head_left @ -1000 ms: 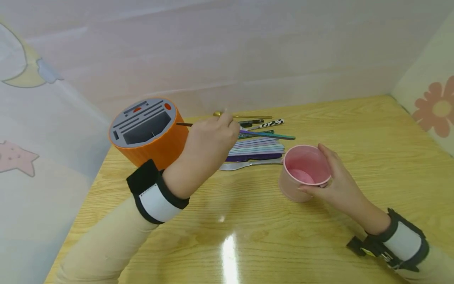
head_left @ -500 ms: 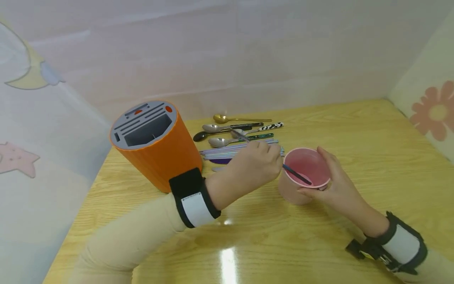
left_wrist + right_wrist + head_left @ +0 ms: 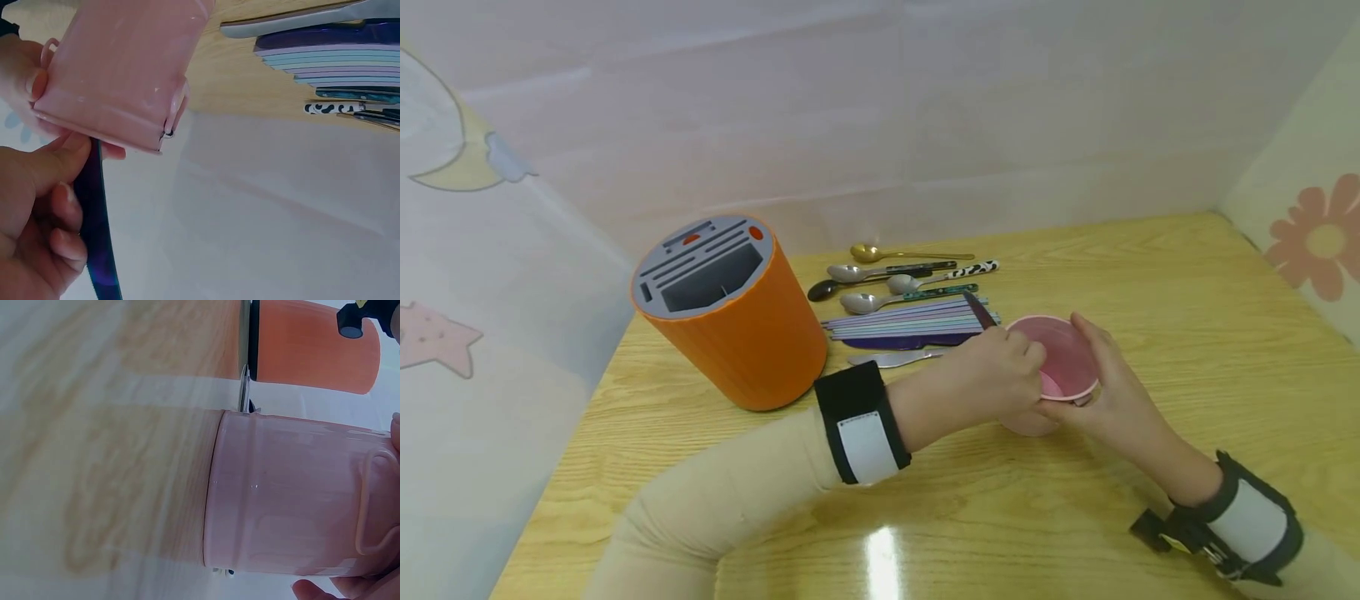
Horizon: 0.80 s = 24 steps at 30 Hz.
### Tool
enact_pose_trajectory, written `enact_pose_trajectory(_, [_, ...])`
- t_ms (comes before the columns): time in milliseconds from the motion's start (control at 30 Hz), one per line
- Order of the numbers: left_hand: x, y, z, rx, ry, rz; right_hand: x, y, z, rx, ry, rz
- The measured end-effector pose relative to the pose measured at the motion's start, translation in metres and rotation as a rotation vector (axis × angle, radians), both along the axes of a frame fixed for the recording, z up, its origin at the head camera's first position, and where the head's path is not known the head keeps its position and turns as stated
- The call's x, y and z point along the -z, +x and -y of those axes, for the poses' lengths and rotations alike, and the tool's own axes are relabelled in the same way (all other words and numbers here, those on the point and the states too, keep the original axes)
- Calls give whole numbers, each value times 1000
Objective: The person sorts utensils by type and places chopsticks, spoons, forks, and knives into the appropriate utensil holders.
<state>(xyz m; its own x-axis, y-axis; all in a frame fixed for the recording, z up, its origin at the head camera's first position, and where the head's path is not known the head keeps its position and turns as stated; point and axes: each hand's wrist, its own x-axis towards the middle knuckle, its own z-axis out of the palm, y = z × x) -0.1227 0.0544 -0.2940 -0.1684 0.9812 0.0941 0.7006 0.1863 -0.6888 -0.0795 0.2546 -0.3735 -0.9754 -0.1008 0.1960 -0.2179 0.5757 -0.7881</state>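
Observation:
My left hand [image 3: 988, 371] pinches a dark iridescent knife [image 3: 101, 244], blade up and handle end down at the mouth of a pink bucket [image 3: 1063, 354]. The blade slants up past the knuckles in the head view. Fingers and the bucket's rim hide the handle's lower end. My right hand [image 3: 1101, 375] grips the bucket by its rim on the right side, thumb and fingers apart around it. Small loop handles stick out from the bucket's wall [image 3: 294, 494] in the wrist views, and its base stands on the wooden table.
An orange utensil holder [image 3: 752, 350] with a grey slotted top stands at the left. Between it and the bucket lie several spoons [image 3: 865, 302], a row of pale iridescent sticks [image 3: 910, 321], a purple knife [image 3: 895, 342] and a silver knife [image 3: 895, 359].
My left hand has carried the knife rightward from beside the orange holder to the bucket, tilting its handle end down into the mouth. My right hand has stayed on the bucket.

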Motion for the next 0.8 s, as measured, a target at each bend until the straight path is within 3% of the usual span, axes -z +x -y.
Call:
enact_pose_trajectory(133, [-4, -1, -2, -45, -46, 67, 2, 0, -1, -2, -3, -23])
enact_pose_trajectory(300, [-2, -1, 7, -69, -61, 81, 3, 1, -1, -6, -3, -60])
enact_pose_trajectory(467, [2, -3, 19, -66, -20, 76, 6, 0, -1, 10, -10, -78])
enact_pose_trajectory(700, [11, -7, 44, -52, 45, 145, 3, 2, -1, -5, -30, -39])
enact_pose_trajectory(800, [18, -12, 57, -108, 101, 166, 2, 2, 0, -12, -40, -23])
